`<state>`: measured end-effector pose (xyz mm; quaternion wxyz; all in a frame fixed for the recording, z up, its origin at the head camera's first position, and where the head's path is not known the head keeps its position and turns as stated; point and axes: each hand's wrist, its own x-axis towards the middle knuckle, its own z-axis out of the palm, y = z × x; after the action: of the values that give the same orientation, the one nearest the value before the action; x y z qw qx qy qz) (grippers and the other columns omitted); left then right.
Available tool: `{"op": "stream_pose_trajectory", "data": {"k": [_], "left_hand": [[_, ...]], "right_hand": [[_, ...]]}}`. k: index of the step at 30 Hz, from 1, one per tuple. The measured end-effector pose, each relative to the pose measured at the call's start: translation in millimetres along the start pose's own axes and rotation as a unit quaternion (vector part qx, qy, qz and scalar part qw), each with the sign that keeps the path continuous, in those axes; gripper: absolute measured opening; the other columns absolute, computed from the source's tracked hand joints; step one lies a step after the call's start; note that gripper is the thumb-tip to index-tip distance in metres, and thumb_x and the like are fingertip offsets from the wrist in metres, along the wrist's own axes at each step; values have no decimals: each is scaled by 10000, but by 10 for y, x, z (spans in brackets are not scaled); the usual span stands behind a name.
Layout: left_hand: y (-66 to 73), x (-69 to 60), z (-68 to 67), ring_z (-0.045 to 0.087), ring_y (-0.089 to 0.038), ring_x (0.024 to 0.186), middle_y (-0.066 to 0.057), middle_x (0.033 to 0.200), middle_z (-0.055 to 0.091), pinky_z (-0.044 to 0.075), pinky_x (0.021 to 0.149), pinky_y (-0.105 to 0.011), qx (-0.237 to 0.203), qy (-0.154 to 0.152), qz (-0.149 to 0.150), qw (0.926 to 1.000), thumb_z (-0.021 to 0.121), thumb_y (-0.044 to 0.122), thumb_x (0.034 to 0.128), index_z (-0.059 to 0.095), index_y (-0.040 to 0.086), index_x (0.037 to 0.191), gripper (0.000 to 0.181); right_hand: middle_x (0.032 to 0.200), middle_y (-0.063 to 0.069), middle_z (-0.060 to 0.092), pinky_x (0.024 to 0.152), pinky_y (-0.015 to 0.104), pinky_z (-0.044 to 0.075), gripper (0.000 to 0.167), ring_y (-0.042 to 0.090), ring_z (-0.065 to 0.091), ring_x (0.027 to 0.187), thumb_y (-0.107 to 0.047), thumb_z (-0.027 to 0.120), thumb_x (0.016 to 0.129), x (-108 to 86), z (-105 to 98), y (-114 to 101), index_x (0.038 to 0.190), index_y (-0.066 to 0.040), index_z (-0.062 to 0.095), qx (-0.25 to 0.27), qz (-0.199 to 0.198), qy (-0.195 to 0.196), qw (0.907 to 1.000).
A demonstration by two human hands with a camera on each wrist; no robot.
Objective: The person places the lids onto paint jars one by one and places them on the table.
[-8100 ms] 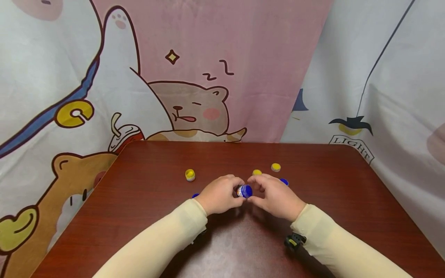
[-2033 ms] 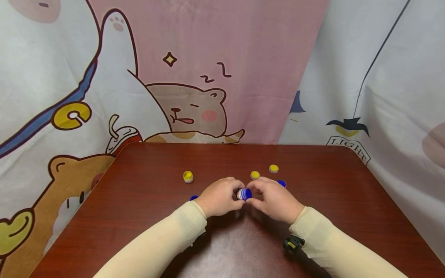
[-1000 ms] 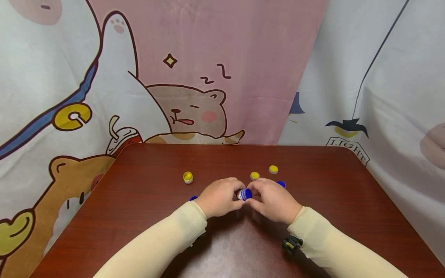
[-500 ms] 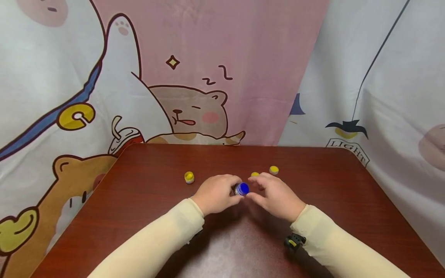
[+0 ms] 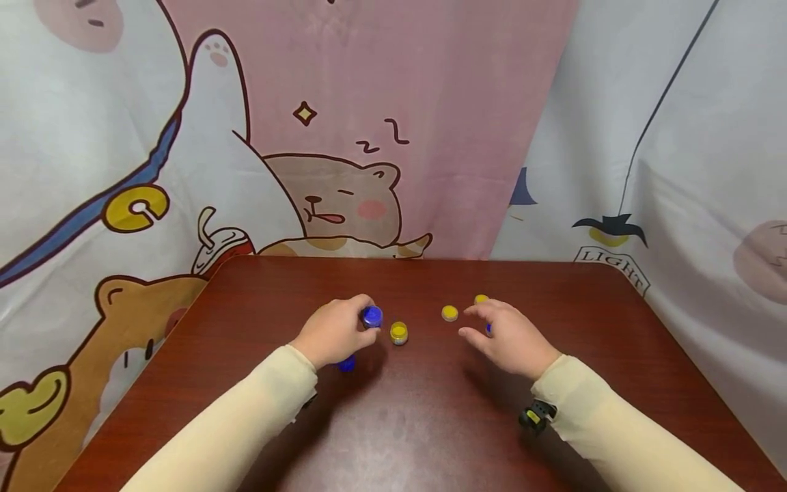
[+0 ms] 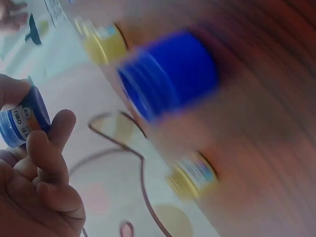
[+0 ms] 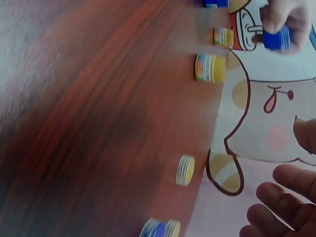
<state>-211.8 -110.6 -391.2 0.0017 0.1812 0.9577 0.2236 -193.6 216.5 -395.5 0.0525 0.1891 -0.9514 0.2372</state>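
Pinching a blue jar (image 5: pixel 372 316) in the left hand (image 5: pixel 335 333) above the tabletop (image 5: pixel 406 424), near a yellow jar (image 5: pixel 398 334); holding nothing in the loosely spread right hand (image 5: pixel 515 339). Probably best lowered level, gently.

sleeves (image 5: pixel 246 417): long, plain, pale cream; right-wrist device (image 5: pixel 541 412): black, small yellow patch (image 5: pixel 532 417)

In my left hand (image 5: pixel 335 333) I hold a small labelled blue jar (image 5: pixel 372 316), raised, blue top facing me; a second blue jar (image 5: pixel 347 363) stands open, partly behind that hand; one open yellow jar (image 5: pixel 399 333) stands upright just right of it, another yellow jar (image 7: pixel 223 37) farther left; one yellow lid (image 5: pixel 450 313) lies flat; a farther yellow lid (image 5: pixel 481 299) and a blue lid (image 7: pixel 154 229) lie partly behind my right hand (image 5: pixel 516 339).
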Motion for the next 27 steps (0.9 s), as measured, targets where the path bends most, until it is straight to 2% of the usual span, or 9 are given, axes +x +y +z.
{"op": "stream_pose_trajectory", "data": {"k": [4,8,10,12,15,18,23,27], "left_hand": [[-232,-45,-100,675,-111,732,24,966,747,605,725,-366,89,-2,-347,9994,771,361,946,637,193,1176,315],[-408,-89,-201,599,-143,661,19,844,679,509,619,-323,328,-79,-512,9981,750,329,952,610,159,1162,304],[-486,-109,-250,591,-153,669,1,853,681,496,614,-323,490,-133,-564,9971,749,318,949,611,137,1177,322],[-570,-118,-289,608,-168,703,-34,915,710,529,643,-345,640,-208,-653,9956,750,312,950,622,115,1213,352],[-702,-120,-339,658,-210,828,-91,1070,739,596,762,-426,923,-350,-773,9921,764,329,949,647,103,1270,410],[-845,-123,-358,680,-272,965,-133,1169,719,597,873,-519,1204,-475,-853,9879,780,345,939,666,101,1291,443],[-1043,-125,-318,686,-315,1026,-164,1175,720,579,915,-555,1288,-699,-989,9843,796,329,923,678,88,1274,442],[-1133,-122,-256,697,-337,1048,-183,1201,726,573,936,-578,1229,-826,-1137,9824,798,320,924,667,72,1299,469]], "right_hand": [[1475,227,601,1149,618,423,500,447,514,1408,-320,727,995,5,-41,100,1377,-5,652,-117,40,-121,9999],[1605,269,451,1195,643,346,614,483,394,1495,-345,713,1002,4,-69,250,1465,31,568,-245,190,-240,9992],[1632,285,401,1217,660,295,655,501,338,1521,-359,710,1001,6,-75,349,1490,39,535,-324,300,-303,9986],[1649,295,362,1226,676,260,690,520,296,1534,-373,706,1001,10,-78,452,1514,41,503,-399,428,-359,9976],[1662,312,320,1235,685,220,726,547,251,1539,-397,692,1004,10,-100,591,1536,42,467,-513,570,-380,9963],[1673,323,281,1237,699,187,768,568,210,1541,-426,676,1007,9,-128,695,1564,39,423,-580,754,-396,9947],[1677,345,235,1228,725,155,839,598,174,1534,-461,661,1006,8,-161,797,1598,45,348,-647,978,-500,9918],[1676,354,223,1228,727,142,855,604,169,1531,-468,651,1010,21,-172,841,1603,56,326,-666,1083,-582,9902]]}}
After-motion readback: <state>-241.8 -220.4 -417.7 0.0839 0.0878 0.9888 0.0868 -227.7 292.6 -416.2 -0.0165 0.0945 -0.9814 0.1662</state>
